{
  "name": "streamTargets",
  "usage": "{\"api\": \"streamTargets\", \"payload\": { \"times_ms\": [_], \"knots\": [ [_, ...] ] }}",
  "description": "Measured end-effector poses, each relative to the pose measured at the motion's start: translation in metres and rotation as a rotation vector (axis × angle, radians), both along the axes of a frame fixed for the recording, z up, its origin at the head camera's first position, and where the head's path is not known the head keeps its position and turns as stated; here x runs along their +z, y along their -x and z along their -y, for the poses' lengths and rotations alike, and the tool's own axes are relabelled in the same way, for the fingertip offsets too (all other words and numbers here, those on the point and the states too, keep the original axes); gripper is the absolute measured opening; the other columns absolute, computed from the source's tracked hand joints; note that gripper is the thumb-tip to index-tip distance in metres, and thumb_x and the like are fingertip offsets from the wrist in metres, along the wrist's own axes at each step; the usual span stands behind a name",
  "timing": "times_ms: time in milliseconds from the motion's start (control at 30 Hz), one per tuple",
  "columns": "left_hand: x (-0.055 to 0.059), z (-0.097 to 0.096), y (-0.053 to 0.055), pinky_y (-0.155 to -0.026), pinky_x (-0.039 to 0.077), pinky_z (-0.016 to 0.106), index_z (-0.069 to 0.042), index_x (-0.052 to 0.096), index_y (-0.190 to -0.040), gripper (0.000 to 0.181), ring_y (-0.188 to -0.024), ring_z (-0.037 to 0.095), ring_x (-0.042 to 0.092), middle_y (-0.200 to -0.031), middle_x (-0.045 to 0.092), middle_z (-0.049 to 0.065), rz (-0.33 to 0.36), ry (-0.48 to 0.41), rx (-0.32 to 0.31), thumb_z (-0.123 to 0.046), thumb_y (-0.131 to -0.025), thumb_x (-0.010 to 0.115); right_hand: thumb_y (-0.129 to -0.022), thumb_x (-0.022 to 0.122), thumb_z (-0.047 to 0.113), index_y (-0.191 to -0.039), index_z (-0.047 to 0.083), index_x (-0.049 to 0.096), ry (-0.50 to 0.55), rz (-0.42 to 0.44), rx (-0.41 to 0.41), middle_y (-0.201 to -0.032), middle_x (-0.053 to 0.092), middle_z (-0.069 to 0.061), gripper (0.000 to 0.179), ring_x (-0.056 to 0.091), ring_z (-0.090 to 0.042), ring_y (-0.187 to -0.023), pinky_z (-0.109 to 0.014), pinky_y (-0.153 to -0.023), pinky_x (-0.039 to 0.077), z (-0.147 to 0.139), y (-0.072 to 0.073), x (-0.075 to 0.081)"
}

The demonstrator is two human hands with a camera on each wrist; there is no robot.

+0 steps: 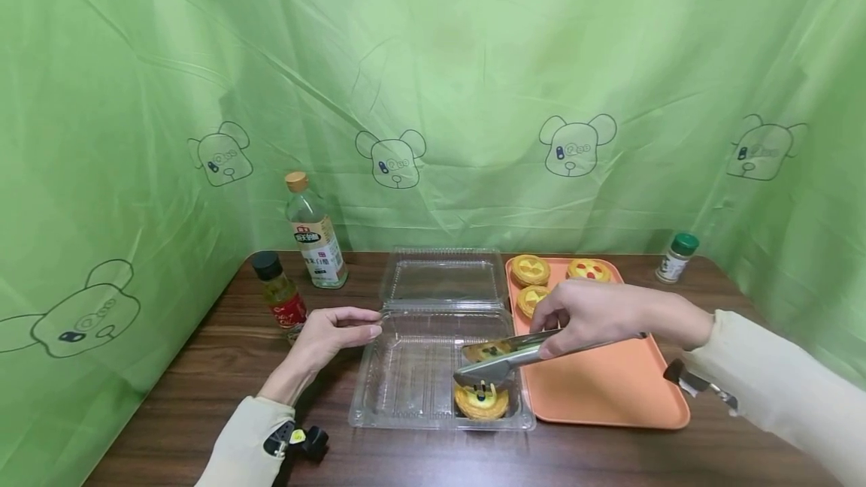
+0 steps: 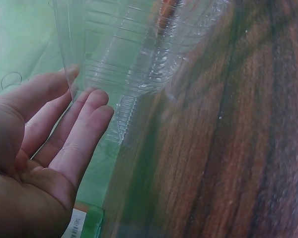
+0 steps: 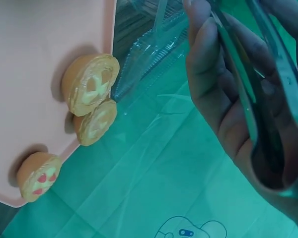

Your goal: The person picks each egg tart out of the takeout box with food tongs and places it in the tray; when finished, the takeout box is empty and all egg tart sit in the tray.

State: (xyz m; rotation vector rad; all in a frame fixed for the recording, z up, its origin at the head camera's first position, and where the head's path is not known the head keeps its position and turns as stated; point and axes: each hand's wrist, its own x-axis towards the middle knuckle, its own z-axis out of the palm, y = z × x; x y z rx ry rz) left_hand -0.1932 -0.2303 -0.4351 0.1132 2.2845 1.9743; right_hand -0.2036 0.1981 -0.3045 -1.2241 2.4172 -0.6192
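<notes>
My left hand [image 1: 330,337] pinches the left rim of a clear plastic container [image 1: 409,374] between thumb and fingertips; the left wrist view shows the fingers [image 2: 84,119] at its thin edge. Its lid [image 1: 443,280] lies folded back, open. My right hand [image 1: 591,314] grips metal tongs [image 1: 521,354], whose blades reach into the container's right side. Between the blades is an egg tart with dark topping [image 1: 485,352], partly hidden; I cannot tell whether it touches the base. Nearer me, another dark-topped egg tart [image 1: 482,403] sits in the container's front right corner.
To the right, an orange tray [image 1: 602,389] holds two yellow-topped egg tarts [image 1: 531,270] and one with red pieces [image 1: 588,270]. A clear vinegar bottle [image 1: 318,239] and a black-capped bottle [image 1: 280,291] stand left. A green-capped shaker [image 1: 676,258] stands back right, before a green curtain [image 1: 473,96].
</notes>
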Motion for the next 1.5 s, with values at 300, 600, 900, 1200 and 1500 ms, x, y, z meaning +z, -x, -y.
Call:
{"api": "streamTargets", "payload": {
  "times_ms": [300, 600, 900, 1200, 1500],
  "knots": [
    [-0.001, -0.001, 0.000, -0.085, 0.063, 0.033, 0.005, 0.077, -0.119, 0.035, -0.095, 0.019, 0.077, -0.108, 0.079, 0.016, 0.008, -0.006, 0.008, -0.009, -0.089, 0.088, -0.087, 0.085, 0.025, -0.093, 0.023, 0.079, -0.067, 0.008, 0.037, -0.072, 0.061, 0.017, 0.008, 0.051, 0.000, -0.063, -0.021, -0.054, 0.042, 0.010, 0.006, 0.008],
    [0.002, -0.002, -0.001, -0.085, 0.063, 0.031, 0.007, 0.076, -0.121, 0.036, -0.094, 0.018, 0.077, -0.109, 0.078, 0.018, 0.011, -0.007, 0.005, -0.009, -0.090, 0.087, -0.087, 0.086, 0.028, -0.092, 0.023, 0.078, -0.112, -0.033, 0.011, -0.071, 0.061, 0.017, 0.011, 0.050, 0.000, -0.061, -0.022, -0.053, 0.041, 0.015, 0.008, 0.011],
    [0.000, -0.001, 0.001, -0.084, 0.063, 0.031, 0.003, 0.079, -0.117, 0.033, -0.094, 0.018, 0.077, -0.106, 0.079, 0.014, 0.002, 0.020, 0.022, -0.011, -0.089, 0.089, -0.088, 0.084, 0.026, -0.085, 0.027, 0.075, -0.134, 0.005, -0.003, -0.067, 0.057, 0.016, 0.009, 0.047, 0.000, -0.057, -0.021, -0.051, 0.039, 0.018, 0.009, 0.006],
    [0.000, -0.001, 0.001, -0.084, 0.063, 0.031, 0.003, 0.079, -0.118, 0.034, -0.095, 0.018, 0.077, -0.107, 0.079, 0.014, 0.003, 0.020, 0.016, -0.012, -0.089, 0.088, -0.090, 0.083, 0.027, -0.087, 0.026, 0.077, -0.108, 0.054, 0.014, -0.069, 0.064, 0.017, 0.007, 0.053, 0.001, -0.061, -0.020, -0.055, 0.044, 0.014, 0.010, -0.004],
    [-0.002, -0.002, 0.001, -0.088, 0.063, 0.034, 0.009, 0.075, -0.121, 0.036, -0.096, 0.017, 0.076, -0.110, 0.078, 0.019, -0.006, -0.030, -0.002, -0.005, -0.090, 0.086, -0.092, 0.082, 0.023, -0.091, 0.025, 0.077, -0.038, 0.084, 0.032, -0.073, 0.065, 0.016, 0.005, 0.056, 0.000, -0.064, -0.020, -0.056, 0.047, 0.007, 0.007, -0.011]
  ]
}}
